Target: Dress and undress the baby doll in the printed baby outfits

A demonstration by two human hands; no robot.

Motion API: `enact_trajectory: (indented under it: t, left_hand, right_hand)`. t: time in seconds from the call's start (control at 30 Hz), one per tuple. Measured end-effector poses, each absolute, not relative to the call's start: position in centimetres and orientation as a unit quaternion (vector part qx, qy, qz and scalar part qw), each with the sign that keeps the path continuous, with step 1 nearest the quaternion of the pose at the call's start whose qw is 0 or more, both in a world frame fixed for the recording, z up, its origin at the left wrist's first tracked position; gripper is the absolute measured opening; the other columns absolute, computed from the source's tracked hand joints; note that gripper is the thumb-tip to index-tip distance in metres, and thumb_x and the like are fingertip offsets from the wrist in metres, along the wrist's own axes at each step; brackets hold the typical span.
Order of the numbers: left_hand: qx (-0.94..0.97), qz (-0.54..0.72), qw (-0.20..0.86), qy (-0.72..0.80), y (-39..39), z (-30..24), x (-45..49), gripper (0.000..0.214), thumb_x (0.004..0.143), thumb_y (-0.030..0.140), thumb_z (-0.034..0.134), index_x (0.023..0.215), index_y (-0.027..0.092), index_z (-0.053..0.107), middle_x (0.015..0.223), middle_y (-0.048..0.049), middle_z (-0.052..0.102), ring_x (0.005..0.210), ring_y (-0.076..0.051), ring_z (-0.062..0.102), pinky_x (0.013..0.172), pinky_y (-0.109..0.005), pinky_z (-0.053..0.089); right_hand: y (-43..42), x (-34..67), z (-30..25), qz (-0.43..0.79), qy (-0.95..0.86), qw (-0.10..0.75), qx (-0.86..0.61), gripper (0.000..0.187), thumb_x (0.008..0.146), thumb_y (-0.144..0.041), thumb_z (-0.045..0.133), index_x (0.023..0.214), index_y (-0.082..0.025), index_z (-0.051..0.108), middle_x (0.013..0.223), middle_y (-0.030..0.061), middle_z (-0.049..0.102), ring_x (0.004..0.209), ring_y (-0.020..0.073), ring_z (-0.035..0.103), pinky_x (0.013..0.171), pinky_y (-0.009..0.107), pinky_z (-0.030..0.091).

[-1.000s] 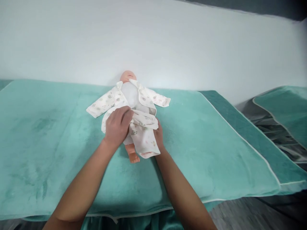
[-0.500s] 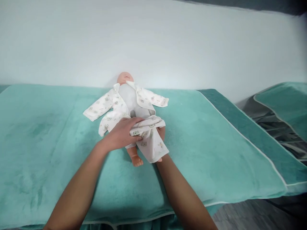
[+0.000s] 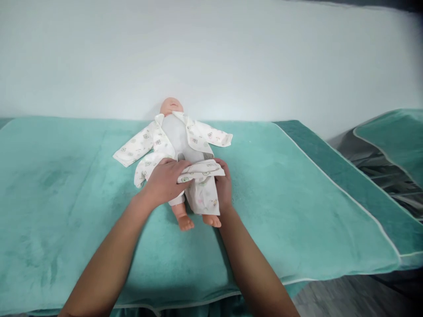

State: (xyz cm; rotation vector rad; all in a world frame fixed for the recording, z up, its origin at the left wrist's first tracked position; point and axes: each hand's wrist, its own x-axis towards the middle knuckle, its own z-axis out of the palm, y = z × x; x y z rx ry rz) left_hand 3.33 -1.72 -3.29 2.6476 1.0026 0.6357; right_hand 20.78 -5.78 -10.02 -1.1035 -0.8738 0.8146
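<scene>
A baby doll (image 3: 180, 132) lies on its back, head toward the wall and bare feet toward me. Its white patterned jacket (image 3: 140, 143) is spread open over a pale grey torso. White patterned pants (image 3: 203, 193) are bunched at the waist across the doll's thighs, one leg hanging over the doll's leg on the right. My left hand (image 3: 167, 180) grips the waistband from the left, thumb below and fingers above. On the other side my right hand (image 3: 224, 182) is closed on the waistband's right end, some of its fingers hidden by cloth. Both doll feet show below the cloth.
A green padded mat (image 3: 291, 202) with pale piping covers the surface under the doll. Behind it rises a white wall (image 3: 211, 57). More green fabric (image 3: 396, 136) is at the far right, and grey floor (image 3: 333, 295) shows at lower right.
My right hand has come out from under the cloth to its right edge. The pant leg has swung left and hangs straighter, and the doll's right-side foot now shows.
</scene>
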Motion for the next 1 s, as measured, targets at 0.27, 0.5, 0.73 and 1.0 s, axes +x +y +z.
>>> enact_trajectory:
  t: [0.27, 0.5, 0.73, 1.0]
  left_hand:
    - [0.892, 0.205, 0.156, 0.370, -1.5, -2.6, 2.4, 0.023, 0.087, 0.027, 0.062, 0.109, 0.023, 0.067, 0.102, -0.0038, 0.076, 0.096, -0.026, 0.068, 0.092, -0.041, 0.049]
    - [0.753, 0.334, 0.445, 0.351, -1.3, -1.1, 0.2, 0.043, 0.074, 0.021, 0.071, 0.116, 0.023, 0.065, 0.113, -0.0028, 0.073, 0.102, -0.021, 0.069, 0.085, -0.032, 0.056]
    - [0.719, 0.341, 0.501, 0.341, -1.2, -1.4, -0.1, 0.041, 0.072, 0.020, 0.074, 0.112, 0.021, 0.068, 0.103, -0.0044, 0.072, 0.091, -0.019, 0.069, 0.076, -0.028, 0.056]
    - [0.695, 0.329, 0.558, 0.312, -0.5, -1.5, -0.7, 0.040, 0.089, 0.047, 0.067, 0.122, 0.023, 0.065, 0.110, -0.0080, 0.073, 0.090, -0.020, 0.070, 0.072, -0.029, 0.055]
  right_hand:
    - [-6.5, 20.8, -5.2, 0.259, -0.406, 0.782, -0.396, 0.031, 0.073, -0.018, 0.058, 0.102, -0.026, 0.064, 0.110, 0.0035, 0.065, 0.109, 0.0227, 0.061, 0.101, 0.042, 0.046]
    - [-3.0, 19.5, 0.9, 0.359, -0.678, 0.412, -0.492, 0.038, 0.091, -0.051, 0.065, 0.068, -0.022, 0.060, 0.063, -0.0027, 0.056, 0.062, 0.0141, 0.048, 0.060, 0.029, 0.037]
    - [-3.7, 21.9, -0.5, 0.478, -0.719, 0.313, -0.395, 0.027, 0.077, -0.045, 0.081, 0.085, -0.022, 0.069, 0.070, -0.0046, 0.056, 0.063, 0.0118, 0.047, 0.052, 0.024, 0.033]
    - [-3.3, 21.2, -2.2, 0.464, -0.614, 0.494, -0.403, 0.016, 0.079, -0.033, 0.074, 0.089, -0.022, 0.069, 0.083, -0.0025, 0.062, 0.076, 0.0152, 0.054, 0.068, 0.028, 0.042]
